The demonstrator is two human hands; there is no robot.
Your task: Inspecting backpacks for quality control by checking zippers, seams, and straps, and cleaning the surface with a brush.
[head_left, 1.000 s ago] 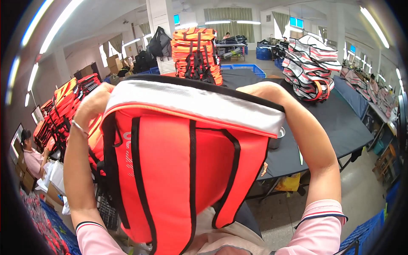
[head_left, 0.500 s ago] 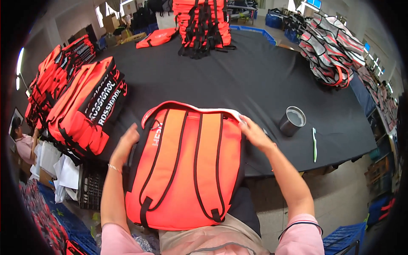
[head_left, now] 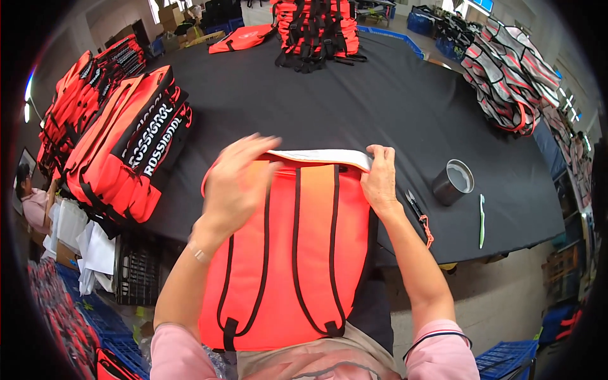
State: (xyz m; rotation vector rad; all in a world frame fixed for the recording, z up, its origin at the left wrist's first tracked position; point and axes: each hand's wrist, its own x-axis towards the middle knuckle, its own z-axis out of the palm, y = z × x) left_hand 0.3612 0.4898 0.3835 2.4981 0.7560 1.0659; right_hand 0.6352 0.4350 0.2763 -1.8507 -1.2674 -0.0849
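Observation:
A bright red-orange backpack [head_left: 285, 266] leans against my body at the table's front edge, its two padded shoulder straps with black trim facing up. Along its top the rim of a flap stands up and shows a white lining [head_left: 320, 156]. My right hand [head_left: 382, 180] grips that rim at the top right corner, fingers closed. Over the upper left of the backpack hovers my left hand [head_left: 237, 183], slightly blurred, with thumb and fingers apart. It covers the top left corner, so I cannot see whether it touches the fabric.
On the black-covered table [head_left: 253, 95] lie thread snips [head_left: 415, 206], a dark metal cup [head_left: 453, 183] and a green-white toothbrush [head_left: 482, 221] at right. Red backpacks [head_left: 120, 145] are stacked at left, more [head_left: 316, 28] at the back, grey-red pieces [head_left: 510, 76] at far right.
My left hand has come up from beside the backpack to over its top left. My right hand has closed on the flap's corner. The snips now show more fully.

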